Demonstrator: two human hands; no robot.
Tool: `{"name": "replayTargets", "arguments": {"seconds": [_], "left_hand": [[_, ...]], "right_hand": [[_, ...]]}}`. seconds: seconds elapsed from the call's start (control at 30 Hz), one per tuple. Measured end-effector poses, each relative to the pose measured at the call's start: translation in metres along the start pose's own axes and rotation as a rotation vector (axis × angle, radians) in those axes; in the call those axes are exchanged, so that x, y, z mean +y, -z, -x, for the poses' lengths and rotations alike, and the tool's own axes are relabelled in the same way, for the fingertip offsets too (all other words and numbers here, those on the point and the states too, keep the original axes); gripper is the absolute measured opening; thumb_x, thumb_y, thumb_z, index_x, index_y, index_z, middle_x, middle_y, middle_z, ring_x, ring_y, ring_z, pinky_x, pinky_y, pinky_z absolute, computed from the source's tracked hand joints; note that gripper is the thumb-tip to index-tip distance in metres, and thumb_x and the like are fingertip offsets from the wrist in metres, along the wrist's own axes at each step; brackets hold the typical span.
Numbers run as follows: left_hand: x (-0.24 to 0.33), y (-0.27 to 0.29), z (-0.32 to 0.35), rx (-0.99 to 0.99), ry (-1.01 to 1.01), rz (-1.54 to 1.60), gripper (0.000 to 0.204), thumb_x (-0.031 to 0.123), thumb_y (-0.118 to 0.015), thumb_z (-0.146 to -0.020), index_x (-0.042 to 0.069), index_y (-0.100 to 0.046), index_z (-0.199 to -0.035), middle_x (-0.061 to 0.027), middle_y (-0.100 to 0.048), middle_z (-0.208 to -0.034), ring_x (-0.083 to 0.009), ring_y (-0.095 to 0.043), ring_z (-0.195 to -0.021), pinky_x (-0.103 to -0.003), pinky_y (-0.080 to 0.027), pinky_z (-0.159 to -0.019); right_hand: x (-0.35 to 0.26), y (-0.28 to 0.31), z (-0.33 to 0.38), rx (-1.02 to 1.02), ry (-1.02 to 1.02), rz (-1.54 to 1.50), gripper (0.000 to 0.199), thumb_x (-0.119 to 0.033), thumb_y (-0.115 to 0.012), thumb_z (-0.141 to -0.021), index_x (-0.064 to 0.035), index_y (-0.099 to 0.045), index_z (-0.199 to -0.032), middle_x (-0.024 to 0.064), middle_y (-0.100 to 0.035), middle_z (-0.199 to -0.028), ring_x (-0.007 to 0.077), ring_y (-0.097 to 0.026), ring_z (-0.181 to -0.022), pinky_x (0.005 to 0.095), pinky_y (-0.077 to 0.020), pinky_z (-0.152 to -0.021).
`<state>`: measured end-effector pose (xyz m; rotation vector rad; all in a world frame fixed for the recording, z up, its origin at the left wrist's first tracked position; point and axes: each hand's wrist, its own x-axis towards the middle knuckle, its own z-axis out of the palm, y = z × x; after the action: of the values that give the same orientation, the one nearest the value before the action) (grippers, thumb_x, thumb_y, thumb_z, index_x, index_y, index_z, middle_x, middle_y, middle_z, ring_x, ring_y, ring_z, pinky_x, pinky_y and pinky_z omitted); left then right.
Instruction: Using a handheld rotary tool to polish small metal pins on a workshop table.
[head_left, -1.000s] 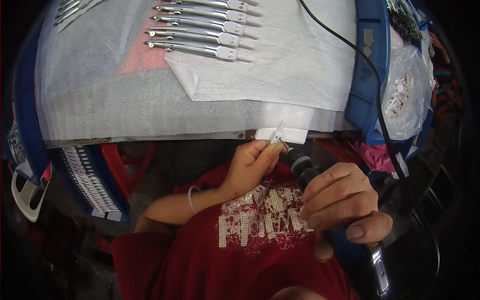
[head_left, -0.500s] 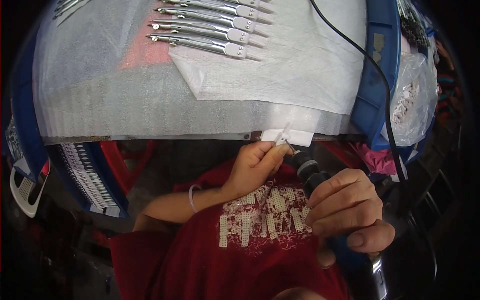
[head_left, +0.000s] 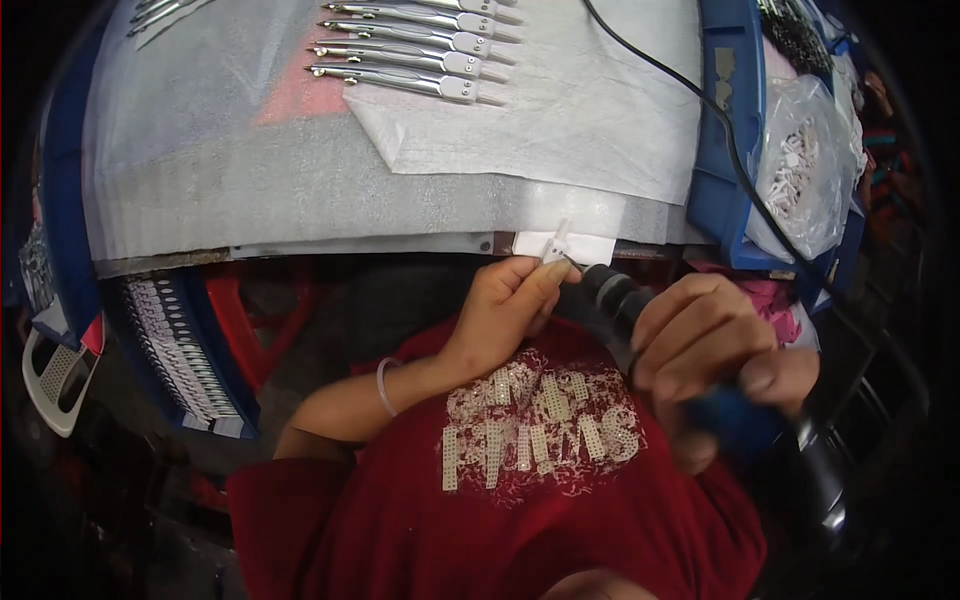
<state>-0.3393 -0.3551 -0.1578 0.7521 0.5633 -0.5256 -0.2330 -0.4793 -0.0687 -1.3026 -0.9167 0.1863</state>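
Small white plastic piece [head_left: 553,248] with a thin upright prong, pinched at the table's near edge, tilted slightly, black cylindrical power tool [head_left: 640,310] with blue grip, lying diagonally, its tip touching the piece, cord trailing over the table

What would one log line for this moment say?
left hand: pinches small part | right hand: grips power tool, tip at part | table: row of metal pieces

Bright glare above, dim below — fisheye bending, dark rim
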Motion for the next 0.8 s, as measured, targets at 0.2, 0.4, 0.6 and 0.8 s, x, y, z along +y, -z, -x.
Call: {"name": "replayTargets", "arguments": {"seconds": [0.2, 0.4, 0.6, 0.8], "left_hand": [[0.018, 0.008, -0.010, -0.108, 0.099, 0.155, 0.040, 0.031, -0.039, -0.102, -0.002, -0.061, -0.103, 0.0029, -0.043, -0.061, -0.0048, -0.035, -0.048, -0.020, -0.029, -0.044], [0.015, 0.019, -0.015, -0.408, 0.249, 0.266, 0.049, 0.040, -0.031, -0.102, -0.001, -0.056, -0.104, 0.0026, -0.039, -0.058, -0.0064, -0.031, -0.043, -0.023, -0.027, -0.042], [0.046, 0.001, 0.000, -0.211, 0.171, -0.026, 0.040, 0.039, -0.038, -0.101, 0.002, -0.053, -0.093, 0.0002, -0.034, -0.053, -0.0089, -0.029, -0.040, -0.024, -0.025, -0.042], [0.073, -0.015, 0.007, -0.267, -0.075, -0.357, 0.044, 0.032, -0.038, -0.101, -0.007, -0.057, -0.103, -0.0070, -0.050, -0.059, -0.0104, -0.039, -0.042, -0.024, -0.032, -0.043]], "right_hand": [[0.010, 0.011, 0.012, 0.385, -0.322, -0.125, 0.049, -0.001, -0.072, -0.072, -0.0013, -0.043, -0.113, 0.0087, -0.059, -0.075, 0.0158, -0.059, -0.063, 0.0229, -0.0476, -0.057], [0.039, 0.026, 0.030, 0.328, -0.956, -0.268, 0.032, -0.005, -0.072, -0.073, 0.0006, -0.058, -0.101, 0.0035, -0.061, -0.077, 0.0111, -0.060, -0.064, 0.0244, -0.0484, -0.058], [0.033, 0.025, 0.020, 0.337, -0.778, -0.598, 0.028, -0.006, -0.070, -0.077, 0.0012, -0.057, -0.101, 0.0052, -0.062, -0.074, 0.0101, -0.059, -0.062, 0.0245, -0.0475, -0.058], [0.013, 0.038, 0.012, 0.365, -0.558, -0.448, 0.034, -0.007, -0.072, -0.077, -0.0002, -0.054, -0.105, 0.0023, -0.059, -0.075, 0.0088, -0.058, -0.060, 0.0217, -0.0445, -0.053]]}}
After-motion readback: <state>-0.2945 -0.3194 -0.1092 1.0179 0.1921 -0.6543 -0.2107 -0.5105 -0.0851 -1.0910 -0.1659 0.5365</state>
